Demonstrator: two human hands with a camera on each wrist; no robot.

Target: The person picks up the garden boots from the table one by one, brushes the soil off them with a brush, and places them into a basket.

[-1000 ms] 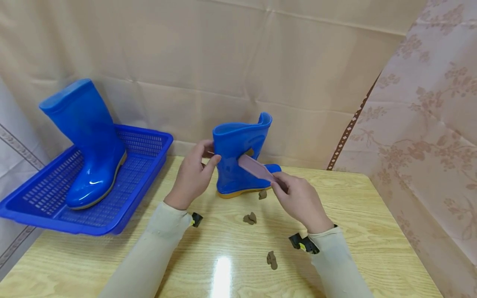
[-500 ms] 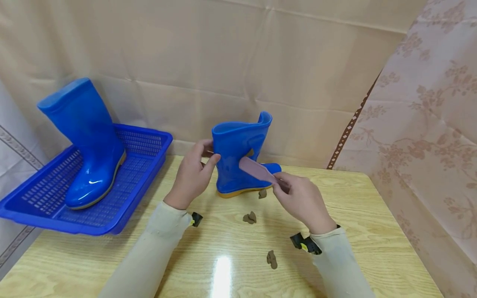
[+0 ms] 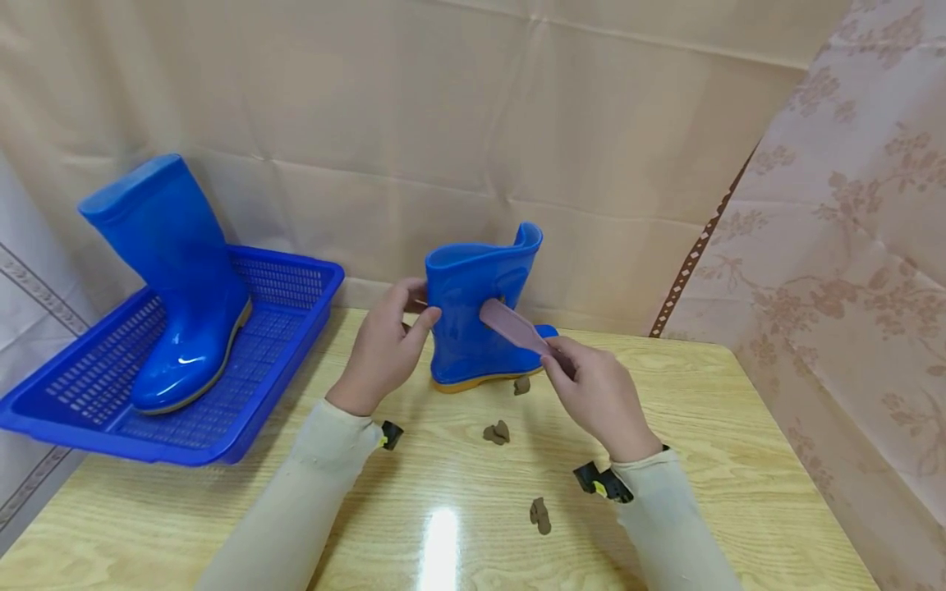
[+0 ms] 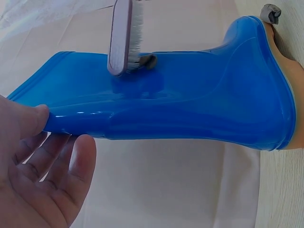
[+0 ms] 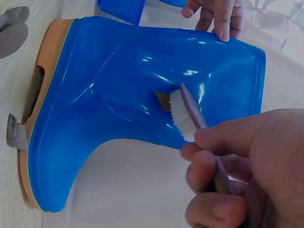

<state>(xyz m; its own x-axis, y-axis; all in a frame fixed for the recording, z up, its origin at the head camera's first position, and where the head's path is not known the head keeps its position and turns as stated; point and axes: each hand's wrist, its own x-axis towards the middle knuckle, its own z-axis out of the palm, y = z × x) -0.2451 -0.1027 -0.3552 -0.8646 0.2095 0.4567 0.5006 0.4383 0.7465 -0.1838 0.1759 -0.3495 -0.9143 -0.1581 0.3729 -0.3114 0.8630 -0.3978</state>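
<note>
A blue rain boot (image 3: 473, 328) with a tan sole stands upright on the table. At the back of its shaft, my left hand (image 3: 388, 345) holds the edge, thumb on the near side and fingers behind, as the left wrist view also shows. My right hand (image 3: 599, 398) grips the handle of a pinkish scrubbing brush (image 3: 513, 326). White bristles (image 5: 180, 116) touch the shaft beside a brown lump (image 5: 163, 100) stuck there. In the head view the brush back hides most of that lump.
Left of the hands, a blue plastic basket (image 3: 222, 447) holds a second blue boot (image 3: 185, 328). Brown lumps lie on the wooden table: one (image 3: 521, 385) by the sole, others (image 3: 497, 432) nearer, another (image 3: 540, 515) toward the front. A beige curtain (image 3: 369, 123) hangs behind.
The brush has shifted slightly up and right along the shaft, now covering more of the stuck brown lump in the head view. The left hand keeps its hold on the boot.
</note>
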